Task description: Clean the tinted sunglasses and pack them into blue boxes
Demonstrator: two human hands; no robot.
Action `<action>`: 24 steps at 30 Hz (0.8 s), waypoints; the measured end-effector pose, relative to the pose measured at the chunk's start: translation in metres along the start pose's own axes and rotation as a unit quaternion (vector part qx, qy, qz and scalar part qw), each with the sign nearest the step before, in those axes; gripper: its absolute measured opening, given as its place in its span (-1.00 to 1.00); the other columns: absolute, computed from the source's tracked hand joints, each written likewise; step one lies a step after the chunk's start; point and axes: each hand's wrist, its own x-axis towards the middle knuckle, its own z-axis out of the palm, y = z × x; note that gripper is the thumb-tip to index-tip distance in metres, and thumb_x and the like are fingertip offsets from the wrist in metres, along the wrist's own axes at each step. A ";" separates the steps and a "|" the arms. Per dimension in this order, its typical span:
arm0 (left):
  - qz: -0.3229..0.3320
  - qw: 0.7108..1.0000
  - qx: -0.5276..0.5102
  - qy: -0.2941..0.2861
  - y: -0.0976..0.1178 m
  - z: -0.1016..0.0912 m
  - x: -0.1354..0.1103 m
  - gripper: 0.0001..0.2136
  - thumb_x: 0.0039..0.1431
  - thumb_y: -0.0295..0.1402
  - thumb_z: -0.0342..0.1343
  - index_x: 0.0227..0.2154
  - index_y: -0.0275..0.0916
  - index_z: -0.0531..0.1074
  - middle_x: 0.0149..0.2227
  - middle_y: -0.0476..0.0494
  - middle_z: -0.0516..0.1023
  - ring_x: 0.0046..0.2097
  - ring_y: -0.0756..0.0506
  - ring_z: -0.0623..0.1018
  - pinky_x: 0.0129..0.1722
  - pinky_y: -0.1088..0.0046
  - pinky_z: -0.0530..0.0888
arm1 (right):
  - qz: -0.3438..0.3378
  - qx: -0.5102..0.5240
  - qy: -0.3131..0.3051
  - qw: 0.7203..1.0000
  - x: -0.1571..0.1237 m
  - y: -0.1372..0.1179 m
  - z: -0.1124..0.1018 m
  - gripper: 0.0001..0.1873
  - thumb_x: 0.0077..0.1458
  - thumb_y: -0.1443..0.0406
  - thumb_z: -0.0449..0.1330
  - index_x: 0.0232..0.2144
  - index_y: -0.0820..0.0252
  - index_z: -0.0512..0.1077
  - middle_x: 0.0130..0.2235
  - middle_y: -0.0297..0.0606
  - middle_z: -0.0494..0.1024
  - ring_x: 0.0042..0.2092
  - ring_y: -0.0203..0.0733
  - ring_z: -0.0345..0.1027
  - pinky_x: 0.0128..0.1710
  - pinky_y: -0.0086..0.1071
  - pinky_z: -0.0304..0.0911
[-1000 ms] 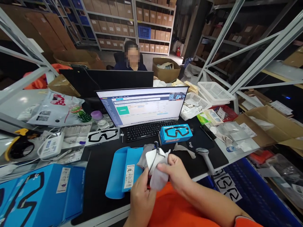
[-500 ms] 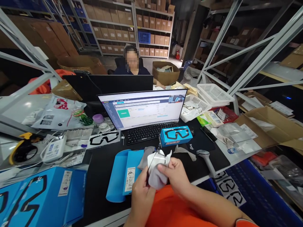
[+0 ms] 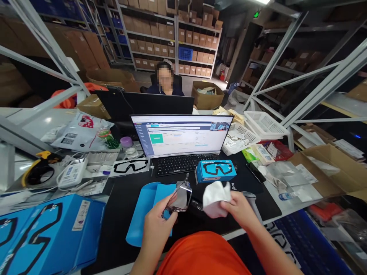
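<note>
Reaches forward with both bare forearms [image 3: 269,242], holding left hand [image 3: 158,218] and right hand [image 3: 239,209] apart from each other, both closed in a pinching grip and both turned somewhat inward.

A person's left hand [image 3: 157,218] holding glasses [image 3: 183,196], right hand [image 3: 238,207] pinching a pale cloth [image 3: 215,200], the two apart over a black mat [image 3: 115,236], blue box [image 3: 217,171] by a keyboard [image 3: 180,165], lit monitor [image 3: 183,133] behind, co-worker [image 3: 165,82] seated beyond.

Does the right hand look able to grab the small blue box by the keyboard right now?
Probably not while the right hand holds the pale cloth; otherwise likely yes, since the small blue box stands just beyond it, its front uncovered.
</note>
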 end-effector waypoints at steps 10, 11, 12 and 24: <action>0.171 0.945 0.130 -0.247 0.032 0.004 0.008 -0.36 -0.07 -0.63 0.02 0.11 -0.06 0.47 0.13 -0.07 0.56 0.22 -0.20 0.47 0.28 0.05 0.32 | -0.327 -0.291 -0.035 0.898 -0.007 -0.046 -0.028 -0.30 0.19 -0.01 0.23 -0.75 0.16 -0.02 -0.66 -0.46 0.12 -0.51 -0.28 0.09 -0.35 -0.35 0.13; 0.193 0.936 0.130 -0.265 0.035 0.004 0.007 -0.33 -0.08 -0.66 0.00 0.14 -0.06 0.45 0.14 -0.07 0.55 0.21 -0.18 0.47 0.30 0.04 0.29 | -0.340 -0.291 -0.079 0.891 -0.004 -0.051 -0.022 -0.31 0.21 -0.03 0.20 -0.73 0.15 -0.01 -0.66 -0.46 0.12 -0.49 -0.28 0.11 -0.28 -0.33 0.16; 0.211 0.928 0.128 -0.278 0.038 0.004 0.006 -0.31 -0.08 -0.67 -0.01 0.15 -0.05 0.43 0.13 -0.06 0.55 0.20 -0.16 0.49 0.31 0.05 0.28 | -0.343 -0.286 -0.122 0.886 -0.001 -0.054 -0.016 -0.32 0.23 -0.03 0.18 -0.72 0.15 -0.01 -0.65 -0.47 0.12 -0.48 -0.27 0.13 -0.21 -0.30 0.17; 0.163 0.953 0.120 -0.224 0.034 0.001 0.000 -0.55 -0.12 -0.59 0.18 -0.11 -0.15 0.60 -0.08 -0.07 0.67 -0.06 -0.14 0.63 -0.07 0.39 0.53 | -0.053 -0.175 -0.462 0.868 0.019 -0.050 -0.022 -0.67 0.14 0.08 0.29 -0.36 0.16 0.27 -0.39 -0.43 0.30 -0.38 -0.32 0.11 -0.39 -0.46 0.05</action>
